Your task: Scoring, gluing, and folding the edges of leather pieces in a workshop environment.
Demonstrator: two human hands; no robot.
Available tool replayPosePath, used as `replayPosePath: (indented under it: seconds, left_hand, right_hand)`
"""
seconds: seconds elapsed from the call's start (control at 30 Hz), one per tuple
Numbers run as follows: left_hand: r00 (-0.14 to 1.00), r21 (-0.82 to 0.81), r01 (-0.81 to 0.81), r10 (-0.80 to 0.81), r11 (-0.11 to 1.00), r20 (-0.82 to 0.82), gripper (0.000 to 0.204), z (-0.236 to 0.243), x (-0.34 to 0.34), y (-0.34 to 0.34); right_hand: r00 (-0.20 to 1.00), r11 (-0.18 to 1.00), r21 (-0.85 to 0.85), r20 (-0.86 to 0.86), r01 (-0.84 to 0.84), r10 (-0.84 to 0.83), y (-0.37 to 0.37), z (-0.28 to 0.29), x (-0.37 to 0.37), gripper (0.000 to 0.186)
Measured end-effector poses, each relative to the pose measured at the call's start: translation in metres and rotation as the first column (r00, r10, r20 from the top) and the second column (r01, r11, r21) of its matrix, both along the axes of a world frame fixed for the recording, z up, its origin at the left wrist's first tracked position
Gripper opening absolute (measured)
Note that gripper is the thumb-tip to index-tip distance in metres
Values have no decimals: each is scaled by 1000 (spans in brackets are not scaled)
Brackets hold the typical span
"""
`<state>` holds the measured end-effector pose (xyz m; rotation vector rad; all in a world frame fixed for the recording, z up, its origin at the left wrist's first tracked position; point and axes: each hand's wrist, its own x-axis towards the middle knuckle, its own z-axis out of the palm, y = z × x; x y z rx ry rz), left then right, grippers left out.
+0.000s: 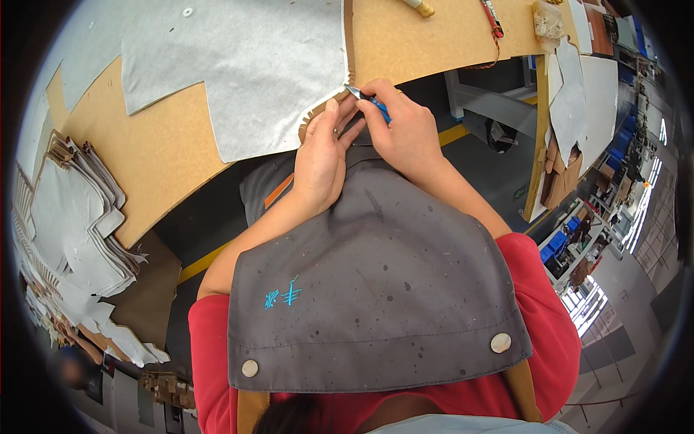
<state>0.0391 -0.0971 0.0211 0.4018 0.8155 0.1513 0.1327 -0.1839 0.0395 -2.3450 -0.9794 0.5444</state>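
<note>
A large piece of leather-like material (267, 72), pale grey on its upper face with a brown border, lies on the table and reaches over its near edge. Small notches or pleats run along its curved brown edge. My left hand (323, 155) pinches that edge near the corner, thumb on top, other fingers partly hidden beneath. In my right hand (406, 130), closed around it, is a small blue-handled tool (379, 108) with a pointed metal tip. The tip meets the brown edge just beyond my left fingertips. Whether it is a blade or snips cannot be made out.
The tan table (419, 47) curves in front of me. Stacked grey and brown cut pieces (76, 217) stand at the left. At the far right are a red-handled tool (493, 20), a translucent yellowish block (547, 25) and hanging pieces (569, 101). A grey apron (376, 289) covers my lap.
</note>
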Motion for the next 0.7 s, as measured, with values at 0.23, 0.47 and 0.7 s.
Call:
replayPosePath:
  seconds: [0.23, 0.47, 0.7]
  left_hand:
    - [998, 16, 35, -35, 999, 44, 35, -9, -5, 0]
    - [1000, 0, -6, 6, 1000, 31, 36, -4, -5, 2]
    - [993, 45, -110, 108, 993, 49, 39, 8, 2, 3]
  right_hand:
    - [996, 1000, -3, -87, 16, -17, 0, 8, -4, 20]
    - [998, 994, 96, -47, 51, -46, 4, 0, 10, 18]
    - [998, 996, 85, -37, -41, 44, -5, 2, 38, 19]
